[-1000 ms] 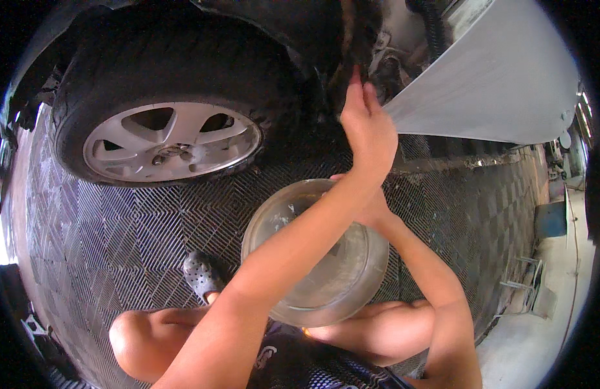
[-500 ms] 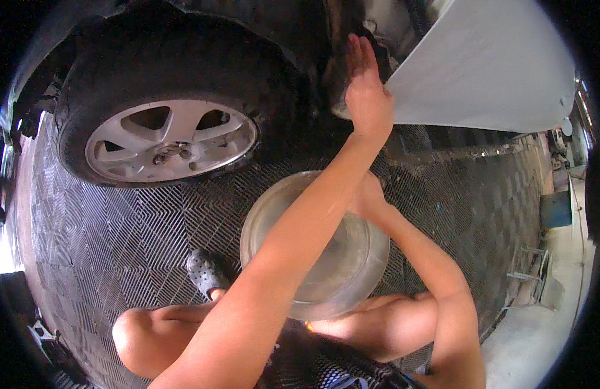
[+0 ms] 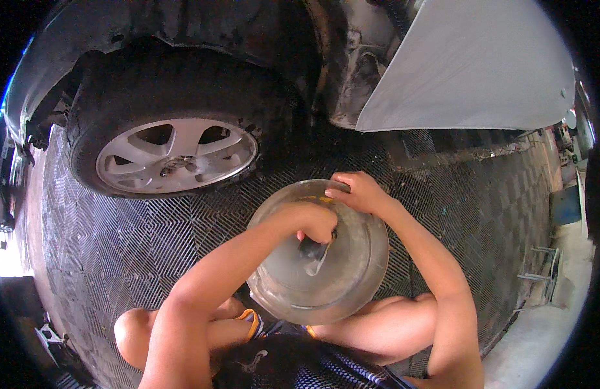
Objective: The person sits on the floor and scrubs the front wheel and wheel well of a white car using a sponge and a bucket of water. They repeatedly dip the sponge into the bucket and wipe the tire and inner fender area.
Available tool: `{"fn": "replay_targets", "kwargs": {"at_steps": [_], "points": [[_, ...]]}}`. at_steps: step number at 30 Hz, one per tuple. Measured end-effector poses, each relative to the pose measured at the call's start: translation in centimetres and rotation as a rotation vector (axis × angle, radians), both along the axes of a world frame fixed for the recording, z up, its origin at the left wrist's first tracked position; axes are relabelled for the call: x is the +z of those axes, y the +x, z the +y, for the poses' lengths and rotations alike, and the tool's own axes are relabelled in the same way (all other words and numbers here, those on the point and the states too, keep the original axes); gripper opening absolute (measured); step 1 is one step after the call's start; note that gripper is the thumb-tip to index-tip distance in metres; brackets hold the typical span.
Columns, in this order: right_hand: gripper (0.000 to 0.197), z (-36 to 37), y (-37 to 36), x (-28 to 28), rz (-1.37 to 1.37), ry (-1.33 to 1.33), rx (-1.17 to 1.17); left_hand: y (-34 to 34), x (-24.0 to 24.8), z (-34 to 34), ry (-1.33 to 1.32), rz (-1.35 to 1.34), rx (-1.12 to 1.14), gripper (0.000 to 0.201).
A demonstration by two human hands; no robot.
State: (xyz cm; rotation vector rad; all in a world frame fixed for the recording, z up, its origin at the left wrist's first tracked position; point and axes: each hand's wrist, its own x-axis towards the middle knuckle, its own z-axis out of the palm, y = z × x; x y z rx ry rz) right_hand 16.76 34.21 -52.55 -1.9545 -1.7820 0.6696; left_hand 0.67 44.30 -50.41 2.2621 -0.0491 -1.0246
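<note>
Ridged black floor tiles (image 3: 154,240) lie below; the right hand (image 3: 359,191) grips the far rim of a round, grey, translucent basin (image 3: 300,285) above the lap (image 3: 387,327), best held level; the left hand (image 3: 318,222) clutches an indistinct dark object (image 3: 310,247).

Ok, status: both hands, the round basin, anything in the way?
Left hand curled at dark item inside basin, grip unclear. Right hand gripping basin's far rim. Wheel beyond, leftward, not touching basin.
</note>
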Motion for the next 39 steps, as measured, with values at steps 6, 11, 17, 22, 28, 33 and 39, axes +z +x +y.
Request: {"fn": "replay_targets", "kwargs": {"at_steps": [6, 11, 17, 22, 28, 33, 39], "points": [[0.040, 0.2, -0.1, -0.1, -0.154, 0.016, 0.016, 0.4, -20.4, -5.7, 0.269, -0.328, 0.558, 0.034], [0.036, 0.3, 0.0, -1.0, -0.020, 0.040, 0.047, 0.1, -17.2, -6.5, 0.128, -0.074, 0.391, 0.027], [0.032, -0.5, 1.4, -2.7, -0.003, 0.152, 0.099, -0.5, 6.3, 2.1, -0.127, -0.693, 0.504, 0.025], [0.034, -0.3, 0.5, -1.2, 0.017, 0.041, 0.021, 5.1, 11.5, 3.7, -0.452, -1.224, 1.373, 0.020], [0.034, -0.3, 0.2, -1.0, 0.002, 0.049, 0.026, 12.9, 9.2, 6.1, -0.611, -1.503, 1.614, 0.024], [0.034, -0.5, -0.1, -0.6, 0.011, 0.060, 0.023, 15.1, 8.7, 7.1, 0.188, -1.897, 1.569, 0.033], [0.037, -0.9, 0.0, -1.0, -0.064, 0.083, 0.028, 15.8, 6.2, 8.7, 0.243, -1.858, 1.553, 0.031]]}}
